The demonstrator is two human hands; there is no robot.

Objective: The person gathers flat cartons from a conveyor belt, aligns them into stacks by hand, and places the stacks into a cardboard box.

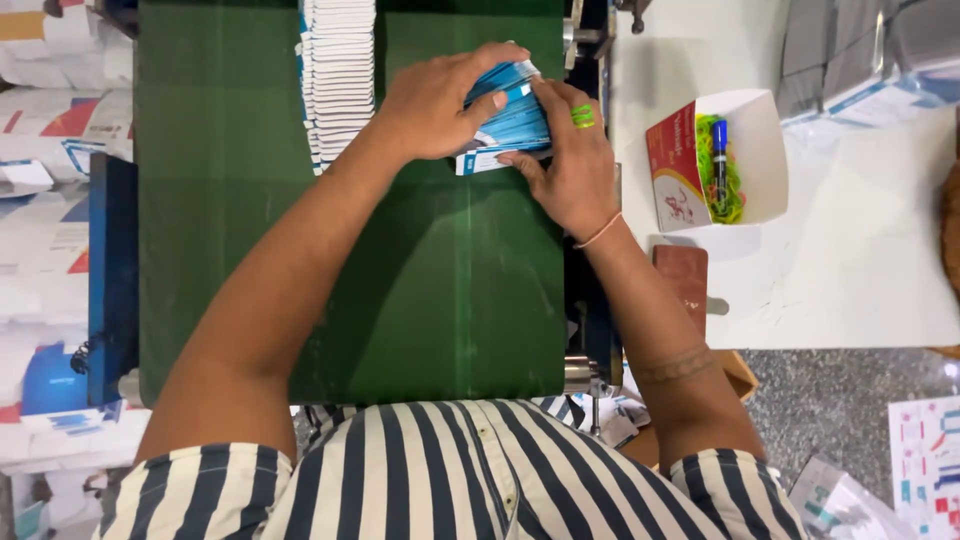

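You're wearing a black-and-white striped shirt [440,475], nearest the camera, with both forearms reaching out over the green belt [250,250]. Just right of the belt's near edge, a brown block [681,275] is lying on the white table [860,260]. Your right hand [572,165] is wearing a thin pink band at the wrist and green rubber bands around one finger; its fingers are curling against the right side of the stack of blue-and-white cartons [508,122], gripping it. Your left hand [435,100] is closing over the stack from the left and top, fingers bent around its far edge, thumb pressing on the face. The stack is sitting on the belt's far right part, clamped between both hands. Just left of it, a long row of white flat cartons [338,70] is running up the belt to the far edge. Further right, an open red-and-white box [760,150] is holding green rubber bands [735,185] and a blue marker [719,150].
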